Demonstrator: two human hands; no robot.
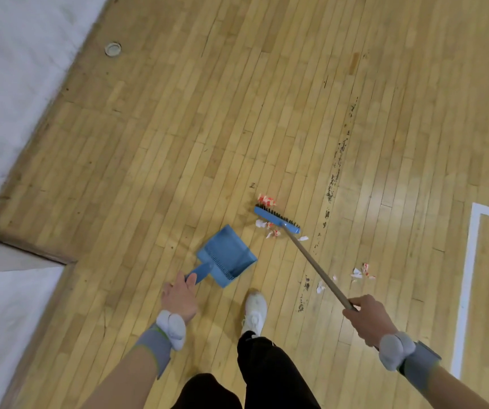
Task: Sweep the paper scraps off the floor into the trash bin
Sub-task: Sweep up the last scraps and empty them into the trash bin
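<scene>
Where the paper scraps (pixel 267 199) lie on the wooden floor (pixel 178 128), three loose groups can be made out. One is touching the blue broom head (pixel 277 219) at its 12 o'clock side, one is just beside it at 6 o'clock, and a third is scattered at about 4 o'clock. The broom handle (pixel 317 267) is gripped at its end by the right hand (pixel 368 318), fingers curled round it. At 8 o'clock from the broom head, a blue dustpan (pixel 228 255) is held by its handle in the left hand (pixel 180 296), thumb laid over it. A white shoe (pixel 254 312) is seen at 5 o'clock from the pan.
</scene>
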